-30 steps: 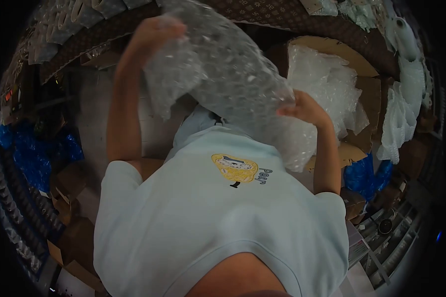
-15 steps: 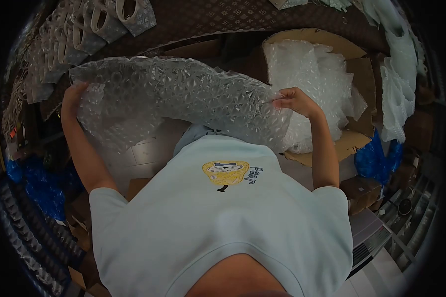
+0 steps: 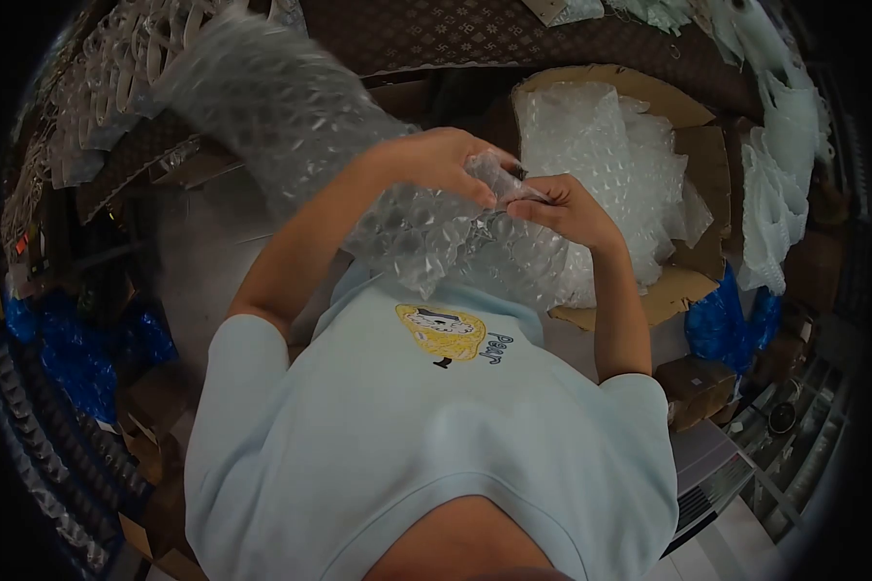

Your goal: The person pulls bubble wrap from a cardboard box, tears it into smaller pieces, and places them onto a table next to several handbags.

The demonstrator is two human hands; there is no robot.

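Note:
A long sheet of clear bubble wrap [image 3: 295,121] stretches from the upper left to the space in front of my shirt, its far end blurred by motion. My left hand [image 3: 446,165] is closed on a bunched edge of this sheet, its fingers curled over it. Close beside it, my right hand [image 3: 572,211] pinches the same edge between thumb and fingers. A small dark spot shows between the two hands; I cannot make out what it is. Part of the sheet hangs below both hands, against my shirt.
An opened cardboard box [image 3: 702,286] stands to the right, filled with bubble wrap pieces [image 3: 601,165]. More white wrap [image 3: 775,184] hangs at the far right. Brown patterned material [image 3: 455,39] spans the back. Blue plastic bags [image 3: 722,324] lie on both sides.
My left hand has moved from the far left end of the bubble wrap across to my right hand. The sheet's left end has swung up and away. My right hand has barely moved.

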